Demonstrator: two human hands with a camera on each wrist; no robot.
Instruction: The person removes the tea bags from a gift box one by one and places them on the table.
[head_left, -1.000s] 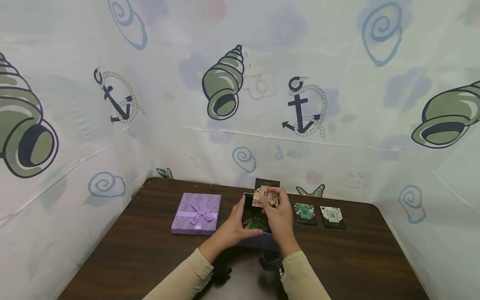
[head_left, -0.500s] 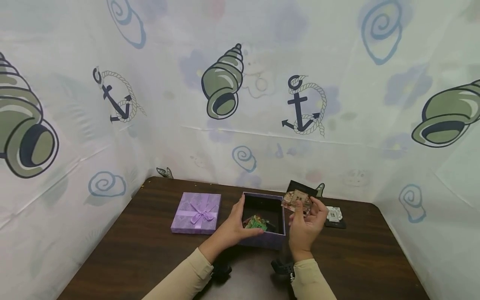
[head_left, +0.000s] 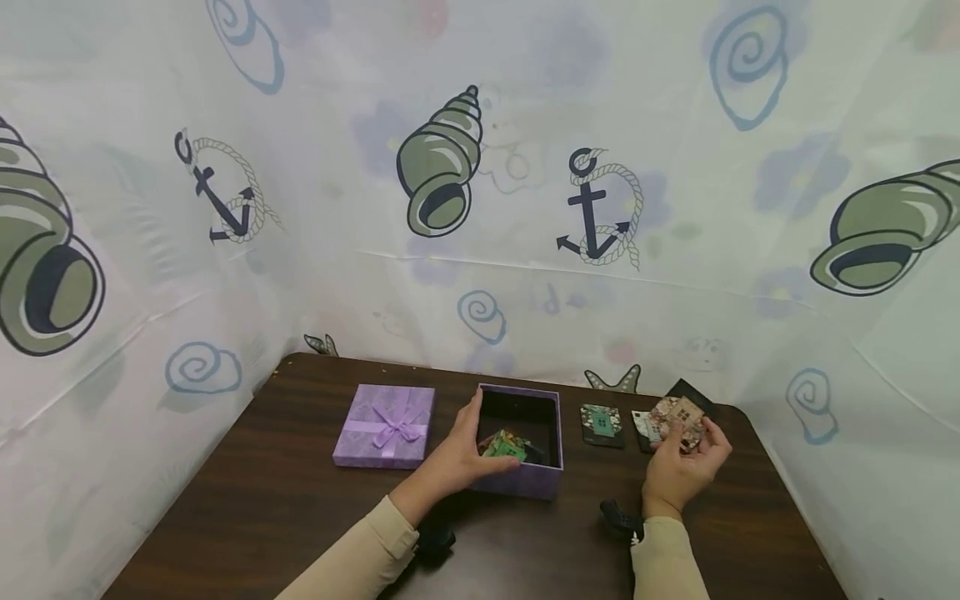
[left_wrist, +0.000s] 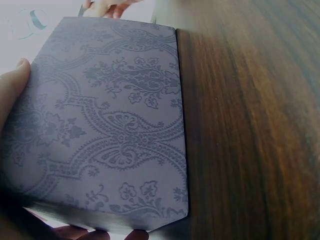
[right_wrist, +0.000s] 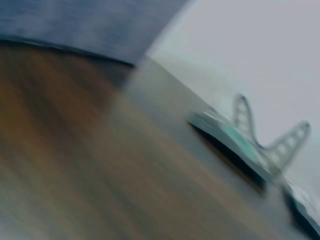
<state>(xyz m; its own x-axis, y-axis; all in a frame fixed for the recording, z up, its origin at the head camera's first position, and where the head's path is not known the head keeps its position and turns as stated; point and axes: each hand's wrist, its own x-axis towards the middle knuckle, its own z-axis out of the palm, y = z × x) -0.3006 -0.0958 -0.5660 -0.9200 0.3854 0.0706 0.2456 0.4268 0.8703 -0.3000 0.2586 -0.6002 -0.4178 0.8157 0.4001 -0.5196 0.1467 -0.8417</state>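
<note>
Shell-and-anchor curtain (head_left: 525, 321) behind | dark table (head_left: 247, 508), lower half | purple box (head_left: 536, 482), lower centre, uncovered | lilac lid (head_left: 386, 446) off, lower left | left grip (head_left: 453, 454) clasped round purple box's side | right grip (head_left: 684, 468), lower right, pinching brown card (head_left: 686, 414) | green card (head_left: 602, 423), white card (head_left: 642, 422) out | colourful contents (head_left: 506, 447) remain; seemingly partway

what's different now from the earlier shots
The right hand has carried the beige-patterned packet from above the open box to the right, past the green packet, and it now partly covers the white packet in the head view. It is still gripped, not let go. The left hand stays on the box; the lid and the green and white packets look unmoved.
</note>
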